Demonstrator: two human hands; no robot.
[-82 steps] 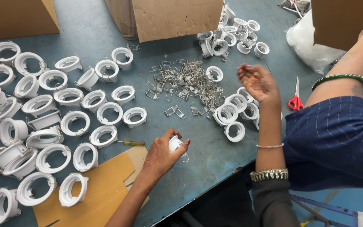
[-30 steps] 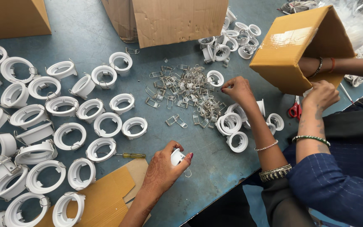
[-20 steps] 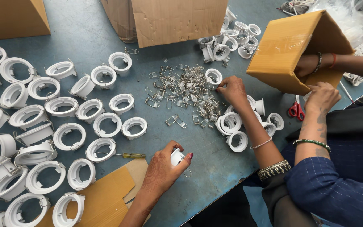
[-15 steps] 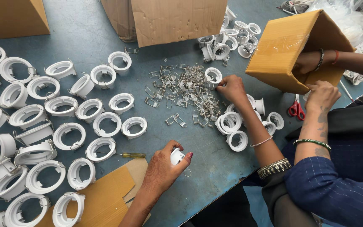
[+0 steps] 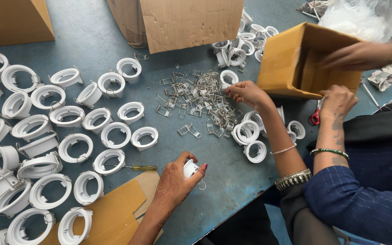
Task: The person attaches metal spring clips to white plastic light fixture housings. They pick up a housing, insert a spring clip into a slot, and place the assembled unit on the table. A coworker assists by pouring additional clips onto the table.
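Two hands, left hand (image 5: 174, 183) gripping one white ring (image 5: 189, 168), right hand (image 5: 247, 93) perhaps pinching one spring clip (image 5: 226, 92)

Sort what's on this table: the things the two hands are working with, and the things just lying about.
In hand:
left hand holding a white ring
right hand at the metal spring clips

Lying about:
yellow screwdriver
red scissors
flat cardboard sheet

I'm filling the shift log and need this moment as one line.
left hand: holds white ring fitting | right hand: at metal spring clips | other person's hands: on cardboard box
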